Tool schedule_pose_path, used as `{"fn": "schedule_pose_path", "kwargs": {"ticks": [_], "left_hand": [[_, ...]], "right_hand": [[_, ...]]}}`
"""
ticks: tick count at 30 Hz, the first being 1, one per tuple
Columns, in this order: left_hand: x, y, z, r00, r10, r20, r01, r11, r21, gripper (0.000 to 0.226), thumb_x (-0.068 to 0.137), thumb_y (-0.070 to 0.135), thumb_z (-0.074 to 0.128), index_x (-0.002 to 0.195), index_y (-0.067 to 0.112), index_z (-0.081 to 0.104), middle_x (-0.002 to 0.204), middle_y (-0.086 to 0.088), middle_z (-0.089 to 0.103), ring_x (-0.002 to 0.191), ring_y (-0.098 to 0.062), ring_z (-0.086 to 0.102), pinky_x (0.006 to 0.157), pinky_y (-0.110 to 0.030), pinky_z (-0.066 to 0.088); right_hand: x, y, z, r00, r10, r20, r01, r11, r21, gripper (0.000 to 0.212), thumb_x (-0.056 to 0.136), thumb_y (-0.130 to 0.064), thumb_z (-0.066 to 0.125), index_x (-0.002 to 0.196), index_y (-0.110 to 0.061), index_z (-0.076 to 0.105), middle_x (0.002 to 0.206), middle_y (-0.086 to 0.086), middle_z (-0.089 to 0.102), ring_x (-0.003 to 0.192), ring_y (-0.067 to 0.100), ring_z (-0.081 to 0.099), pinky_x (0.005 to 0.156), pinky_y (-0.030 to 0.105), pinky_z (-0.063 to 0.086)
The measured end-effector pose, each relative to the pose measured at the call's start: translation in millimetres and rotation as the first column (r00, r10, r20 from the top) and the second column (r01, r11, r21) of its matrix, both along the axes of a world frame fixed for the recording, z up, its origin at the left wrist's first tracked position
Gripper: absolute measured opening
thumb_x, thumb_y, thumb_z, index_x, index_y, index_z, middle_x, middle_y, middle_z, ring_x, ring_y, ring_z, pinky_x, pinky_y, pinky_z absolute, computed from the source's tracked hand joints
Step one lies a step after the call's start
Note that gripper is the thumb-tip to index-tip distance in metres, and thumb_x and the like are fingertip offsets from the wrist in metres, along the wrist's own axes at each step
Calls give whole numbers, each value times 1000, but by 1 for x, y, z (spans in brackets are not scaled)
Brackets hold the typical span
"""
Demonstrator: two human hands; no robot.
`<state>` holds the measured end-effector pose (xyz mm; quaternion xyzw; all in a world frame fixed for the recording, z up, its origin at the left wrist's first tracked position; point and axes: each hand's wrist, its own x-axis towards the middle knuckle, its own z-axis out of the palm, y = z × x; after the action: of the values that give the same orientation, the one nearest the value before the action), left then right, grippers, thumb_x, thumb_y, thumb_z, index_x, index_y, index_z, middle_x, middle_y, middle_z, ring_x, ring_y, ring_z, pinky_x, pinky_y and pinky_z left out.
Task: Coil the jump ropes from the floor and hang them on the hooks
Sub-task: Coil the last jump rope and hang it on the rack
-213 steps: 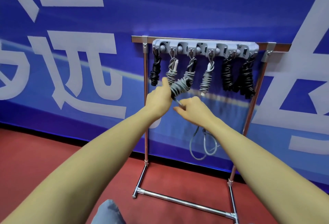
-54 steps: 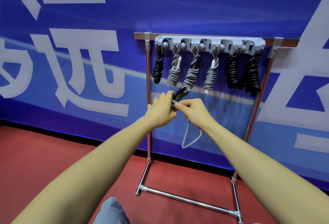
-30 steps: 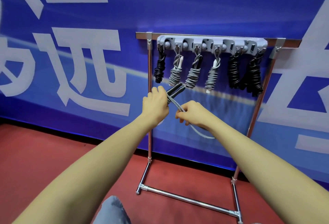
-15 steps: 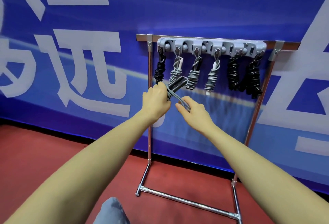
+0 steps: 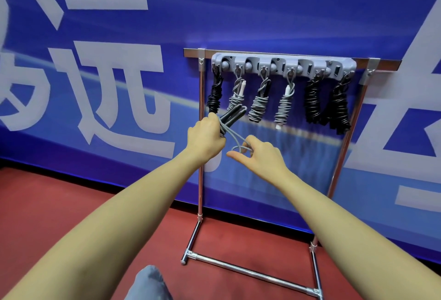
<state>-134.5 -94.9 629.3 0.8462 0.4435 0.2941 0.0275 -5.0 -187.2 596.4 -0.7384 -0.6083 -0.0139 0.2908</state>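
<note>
- Before the rack [image 5: 201,147], head view: both bare arms reach fwd, hands meeting just below the hung ropes.
- L hand [image 5: 205,138] fist-curled round the two dark handles [image 5: 232,116] of a grey rope [image 5: 235,138]; handles stick up-right out of the fist, tips overlapping the 2nd bundle in view.
- Grey cord runs from the L fist down-right to the R hand [image 5: 259,156], ending in a small loop there.
- R hand: thumb and forefinger pinch the loop, other fingers loosely curled; the loop's far side is hidden behind the fingers.
- Hook bar [image 5: 284,67], grey plastic, fixed to the rack's top rail; six coiled bundles hang off it.
- From L to R: black bundle [image 5: 214,95], three grey ones [image 5: 257,106], then two black ones [image 5: 338,109] side by side, touching.
- White handle tips show on the 2nd and 4th bundles.
- Rack is chrome tube, two uprights and a floor bar, standing on red floor [image 5: 47,199] close to a blue banner [image 5: 238,8] with big white characters.
- Grey cloth [image 5: 148,284] at bottom edge, likely the person's knee; can't tell more.
</note>
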Motion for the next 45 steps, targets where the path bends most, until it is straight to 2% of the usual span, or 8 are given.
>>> {"fn": "schedule_pose_path", "kwargs": {"ticks": [6,9,12,22,29,32,37,45], "left_hand": [[-4,4,1,995,84,-54,-81,995,53,19,83,8,51,89,10,33,85,-9,47,74,-30,42,64,-36,33],[-5,7,-1,995,95,-44,-94,995,25,18,83,8,51,90,9,34,85,-10,48,74,-31,43,63,-36,33],[-6,9,-3,995,90,-36,-89,996,10,19,83,8,52,90,8,35,84,-9,48,73,-31,45,61,-35,33],[-7,7,7,989,-89,117,103,988,-112,22,74,12,59,88,8,43,77,-9,55,67,-29,50,48,-29,32],[-21,7,4,866,-475,-153,476,879,-32,23,67,10,68,79,20,51,68,3,53,64,-23,46,55,-32,37],[-26,12,1,815,-434,-384,474,880,10,17,72,15,67,83,19,55,72,3,52,66,-22,46,57,-27,31],[-22,14,-12,675,-300,-674,443,896,45,27,72,17,63,82,21,39,85,-5,62,81,-30,57,66,-31,42],[-15,14,-19,749,-82,-657,195,976,101,11,85,20,55,93,14,52,83,-5,54,74,-29,52,63,-30,37]], "right_hand": [[2,-9,-4,981,177,-85,-178,984,0,46,95,-47,46,129,-23,27,103,-2,52,91,15,55,81,38,46],[1,-3,-9,990,141,25,-143,986,89,22,103,-30,34,118,-15,38,96,4,55,74,34,53,67,44,45],[4,2,-12,986,95,138,-117,981,158,23,103,-24,34,110,-9,49,97,6,57,77,37,52,64,45,44],[15,15,-8,995,98,27,-93,985,-144,26,103,-27,32,106,-18,56,89,-6,65,85,21,61,74,35,47],[31,21,7,940,193,282,-145,972,-183,22,94,-9,44,105,-17,63,100,-3,67,91,27,60,76,37,42],[39,22,13,854,205,479,-160,978,-134,17,94,-14,47,98,-22,62,92,-6,66,86,24,58,72,30,28],[29,33,23,778,172,604,-160,984,-73,31,102,-37,36,107,-21,63,100,-4,66,94,21,60,79,31,33],[1,34,27,854,68,515,-115,991,61,33,102,-32,36,105,-14,64,102,0,66,95,24,59,69,33,31]]}}
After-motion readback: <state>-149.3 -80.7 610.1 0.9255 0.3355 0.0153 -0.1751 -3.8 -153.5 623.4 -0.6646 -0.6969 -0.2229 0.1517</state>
